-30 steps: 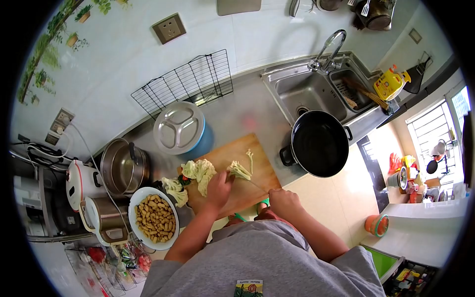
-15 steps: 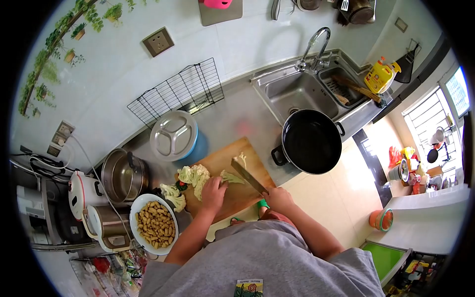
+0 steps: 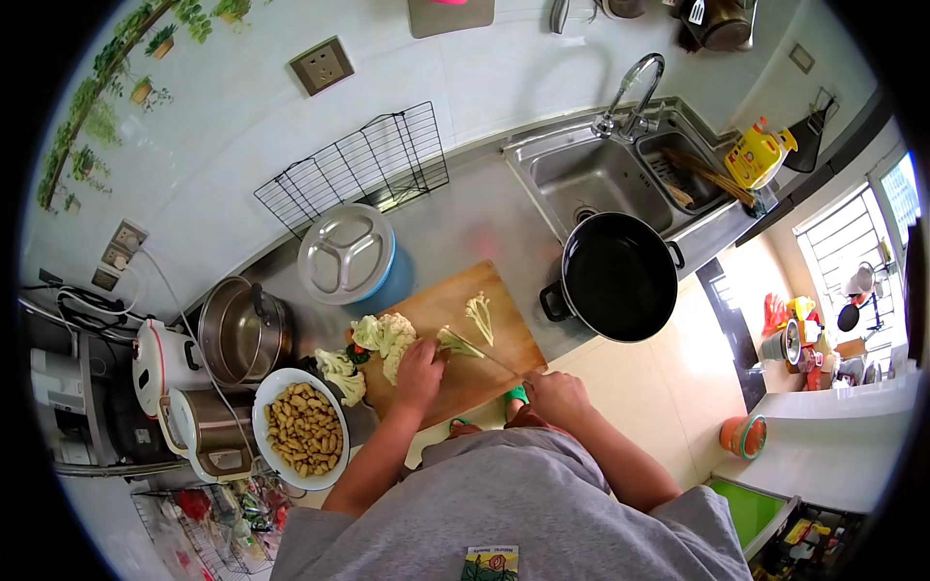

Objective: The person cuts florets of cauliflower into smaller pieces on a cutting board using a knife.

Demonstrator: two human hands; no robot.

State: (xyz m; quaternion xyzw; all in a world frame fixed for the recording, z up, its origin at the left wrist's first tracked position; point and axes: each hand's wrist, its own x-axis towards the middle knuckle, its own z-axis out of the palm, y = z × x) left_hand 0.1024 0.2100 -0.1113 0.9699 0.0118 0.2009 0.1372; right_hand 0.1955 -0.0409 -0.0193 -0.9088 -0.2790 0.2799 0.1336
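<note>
Currently, the right hand (image 3: 559, 399) is clamped on the knife (image 3: 492, 360), its blade edge-on at the cauliflower piece (image 3: 455, 342) just beside the left hand's (image 3: 420, 374) bunched fingers, with a cut floret (image 3: 480, 319) beyond the blade on the cutting board (image 3: 477, 281) underneath.

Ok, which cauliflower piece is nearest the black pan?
The small piece on the board, apart from the rest, on the far side of the knife.
</note>
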